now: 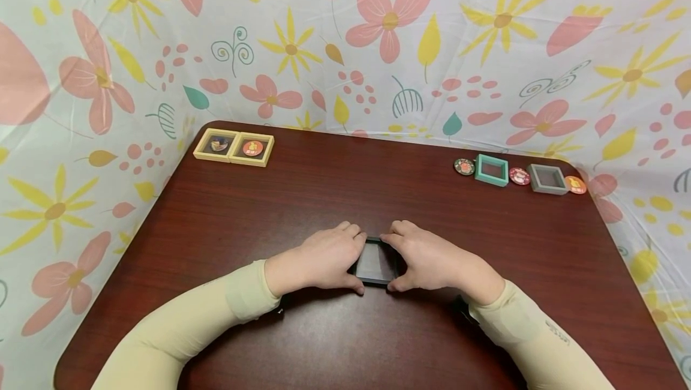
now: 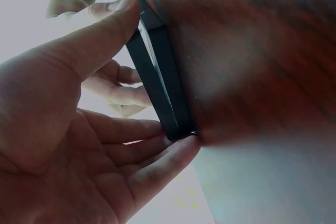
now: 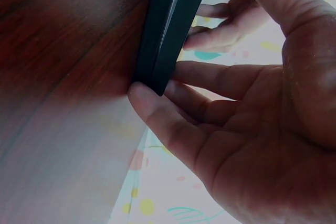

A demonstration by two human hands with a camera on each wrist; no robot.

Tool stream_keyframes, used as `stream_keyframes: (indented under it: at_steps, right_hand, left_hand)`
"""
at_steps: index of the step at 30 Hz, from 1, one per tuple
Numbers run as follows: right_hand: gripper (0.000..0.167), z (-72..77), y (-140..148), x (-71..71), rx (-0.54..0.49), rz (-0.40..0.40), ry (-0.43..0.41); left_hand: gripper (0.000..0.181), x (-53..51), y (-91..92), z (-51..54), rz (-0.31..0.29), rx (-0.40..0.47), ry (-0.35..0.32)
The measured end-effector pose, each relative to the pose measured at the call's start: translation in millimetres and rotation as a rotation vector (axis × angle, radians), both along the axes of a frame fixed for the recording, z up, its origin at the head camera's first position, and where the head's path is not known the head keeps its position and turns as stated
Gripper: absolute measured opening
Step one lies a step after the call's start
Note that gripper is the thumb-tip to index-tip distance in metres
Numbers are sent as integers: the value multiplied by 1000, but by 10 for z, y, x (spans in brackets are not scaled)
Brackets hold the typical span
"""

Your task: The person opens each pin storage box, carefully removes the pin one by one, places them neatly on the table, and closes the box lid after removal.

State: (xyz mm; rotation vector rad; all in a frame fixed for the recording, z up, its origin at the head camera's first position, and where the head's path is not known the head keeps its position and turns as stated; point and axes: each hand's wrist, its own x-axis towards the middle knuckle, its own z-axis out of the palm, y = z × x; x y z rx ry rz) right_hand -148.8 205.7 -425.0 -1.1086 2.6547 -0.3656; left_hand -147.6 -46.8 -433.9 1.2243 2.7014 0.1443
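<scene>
Near the middle of the table, both hands hold a black rectangular display frame with a clear panel. My left hand grips its left side, thumb at the near edge and fingers at the far edge. On the right side my right hand grips it the same way. In the left wrist view the two black halves of the frame stand slightly apart at the thumb end and meet near the fingers. A thin pale seam runs between the halves in the right wrist view, where fingertips touch the frame's end.
Two joined yellow frames with round badges inside lie at the back left. Along the back right are a dark green badge, a teal frame, a red badge, a grey frame and an orange badge.
</scene>
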Motion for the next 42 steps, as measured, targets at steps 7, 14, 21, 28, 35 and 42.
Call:
stream_keyframes:
  at_steps: [7,14,21,28,35,42]
  right_hand:
    - [89,1,-17,7,-1,1,4]
    - [90,9,-54,16,15,-5,9]
    - [90,7,-78,21,35,-16,15]
    - [91,-1,-93,36,50,-22,37]
    - [89,3,-83,37,50,-22,24]
    - [89,-6,-71,26,44,-25,12]
  left_hand:
    - [100,3,1,6,7,7,1]
    - [97,7,1,-5,14,12,6]
    - [97,5,-2,-24,20,15,16]
    - [95,-6,-1,-52,13,27,30]
    - [95,-15,-10,-55,-1,36,21]
    - [96,-72,-39,-36,-30,39,-3]
